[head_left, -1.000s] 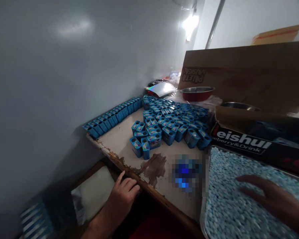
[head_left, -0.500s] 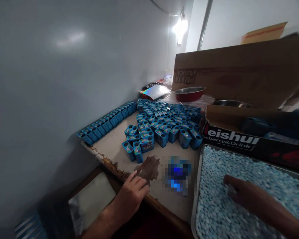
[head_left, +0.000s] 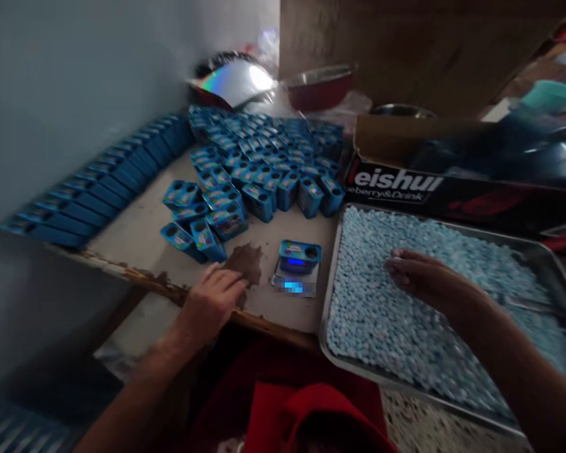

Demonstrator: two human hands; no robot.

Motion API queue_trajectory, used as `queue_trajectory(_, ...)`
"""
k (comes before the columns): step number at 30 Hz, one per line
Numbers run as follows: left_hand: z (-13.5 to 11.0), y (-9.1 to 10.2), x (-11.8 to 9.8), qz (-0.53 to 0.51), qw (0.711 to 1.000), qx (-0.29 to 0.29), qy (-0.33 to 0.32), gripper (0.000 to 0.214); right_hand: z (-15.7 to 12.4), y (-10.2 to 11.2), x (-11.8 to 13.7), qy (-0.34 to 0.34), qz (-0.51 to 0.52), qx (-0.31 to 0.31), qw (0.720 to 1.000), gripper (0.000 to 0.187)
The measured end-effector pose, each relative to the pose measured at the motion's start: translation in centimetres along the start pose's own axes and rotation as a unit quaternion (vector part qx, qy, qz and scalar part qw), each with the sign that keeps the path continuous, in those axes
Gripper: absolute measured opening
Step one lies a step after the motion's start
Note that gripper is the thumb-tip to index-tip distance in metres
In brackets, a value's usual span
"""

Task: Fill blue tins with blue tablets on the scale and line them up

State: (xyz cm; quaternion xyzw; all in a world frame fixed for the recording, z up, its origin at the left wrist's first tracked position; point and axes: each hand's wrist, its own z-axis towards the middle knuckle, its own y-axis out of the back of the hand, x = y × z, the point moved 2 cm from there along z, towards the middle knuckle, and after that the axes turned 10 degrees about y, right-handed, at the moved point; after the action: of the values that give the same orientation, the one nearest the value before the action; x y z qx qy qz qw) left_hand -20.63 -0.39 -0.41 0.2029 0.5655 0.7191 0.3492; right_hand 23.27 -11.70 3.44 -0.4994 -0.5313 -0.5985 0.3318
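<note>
My left hand [head_left: 214, 296] lies on the table's worn front edge, fingers stretched out and nothing in them. Over a metal tray [head_left: 329, 333] of small light-blue candies [head_left: 377, 314], my right hand [head_left: 422, 280] hangs with its fingers pressed together; whether candies are between them is hidden. Between my hands, a blue flip-top box [head_left: 300, 251] with a dark round opening in its top stands on a small digital scale [head_left: 283, 280]. The scale's display glows blue and cannot be read.
Many similar blue boxes [head_left: 257, 198] crowd the table, with a row of them [head_left: 99, 182] along the wall. A printed carton [head_left: 396, 185] stands behind the tray. Farther back are a red bowl [head_left: 321, 94] and a shiny iridescent sheet [head_left: 238, 82]. A metal utensil [head_left: 528, 305] lies in the candies.
My view has tilted down and turned right. My right hand's fingers have drawn together over the candies. My left hand stays at the table edge, and the box on the scale now shows more clearly.
</note>
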Motion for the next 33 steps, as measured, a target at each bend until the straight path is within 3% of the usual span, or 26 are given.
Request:
queue_trajectory(3, 0.3, -0.7, 0.8, -0.025, 0.999, 0.009, 0.029, 0.028, 0.1, -1.2, 0.7, -0.103, 0.106, 0.06, 0.987, 0.04)
queue_trajectory(5, 0.6, -0.8, 0.8, -0.048, 0.998, -0.005, 0.049, 0.025, 0.5, -1.6, 1.2, -0.123, 0.085, 0.087, 0.985, 0.046)
queue_trajectory(10, 2.8, -0.3, -0.2, -0.119, 0.988, -0.043, 0.087, 0.023, 2.4, -2.7, 3.9, -0.062, 0.029, 0.14, 0.988, 0.043)
queue_trajectory(14, 4.6, -0.4, -0.9, -0.22, 0.962, -0.058, 0.148, 0.033, 4.1, -4.8, 7.4, -0.031, 0.05, 0.184, 0.981, 0.038)
queue_trajectory(21, 6.8, -1.7, -1.4, -0.42, 0.875, 0.042, 0.236, 0.068, 5.6, -6.9, 9.4, -0.054, 0.056, 0.174, 0.982, 0.037)
queue_trajectory(26, 8.0, -1.9, -1.7, -0.469, 0.851, 0.066, 0.227, 0.067, 5.6, -7.9, 10.3, 0.026, -0.044, 0.194, 0.98, 0.028)
queue_trajectory(29, 8.2, -2.0, -1.6, -0.454, 0.864, 0.058, 0.211, 0.059, 5.9, -9.2, 11.6, 0.126, -0.206, 0.209, 0.948, 0.014)
queue_trajectory(33, 7.7, -1.8, -0.8, -0.444, 0.87, 0.048, 0.209, 0.052, 6.1, -11.2, 13.4, 0.24, -0.387, 0.24, 0.857, 0.019)
